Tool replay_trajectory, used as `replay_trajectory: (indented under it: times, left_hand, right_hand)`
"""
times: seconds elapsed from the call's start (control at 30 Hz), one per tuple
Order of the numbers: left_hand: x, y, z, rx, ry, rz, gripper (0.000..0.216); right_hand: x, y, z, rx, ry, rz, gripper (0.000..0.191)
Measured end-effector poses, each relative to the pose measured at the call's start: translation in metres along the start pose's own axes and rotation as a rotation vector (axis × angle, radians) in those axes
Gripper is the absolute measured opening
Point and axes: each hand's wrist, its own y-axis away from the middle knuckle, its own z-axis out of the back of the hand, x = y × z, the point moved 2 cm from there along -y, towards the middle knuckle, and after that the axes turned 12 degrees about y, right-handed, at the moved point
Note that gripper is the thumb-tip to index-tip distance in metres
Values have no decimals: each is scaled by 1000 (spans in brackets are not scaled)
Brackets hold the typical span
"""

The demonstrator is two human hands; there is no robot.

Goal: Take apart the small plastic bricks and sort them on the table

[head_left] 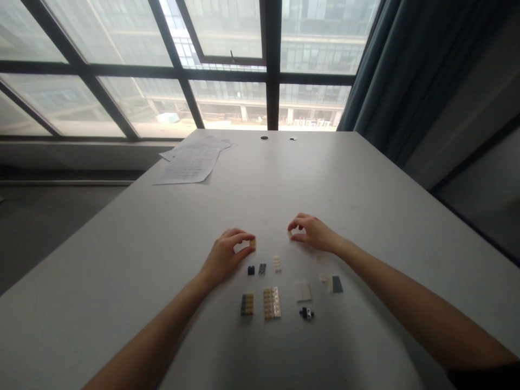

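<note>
My left hand rests on the white table and pinches a small tan brick between thumb and fingers. My right hand lies a little to the right and pinches another small tan piece at its fingertips. Between and in front of the hands lie several small building bricks: a black one, a dark grey one, a cream plate, a tan plate, a tan-and-grey plate, a white tile, a grey tile and a tiny black-and-white part.
Printed paper sheets lie at the table's far left. Two small round holes sit near the far edge. Large windows stand behind the table, and a dark curtain hangs at the right.
</note>
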Motion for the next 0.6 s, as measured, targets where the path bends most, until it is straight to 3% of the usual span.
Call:
replay_trajectory:
  times: [0.17,0.3,0.6]
  left_hand:
    - [-45,-28,-49,180,-43,-119,15]
    - [-58,-40,-81,312,-170,-119,13]
    - [-49,-39,-91,321,-215,-82,18]
  right_hand:
    - [3,34,7,-47,-22,-18,15]
    - [-2,48,2,-46,-12,-68,15]
    - [-1,49,-9,-76,29,-106,15]
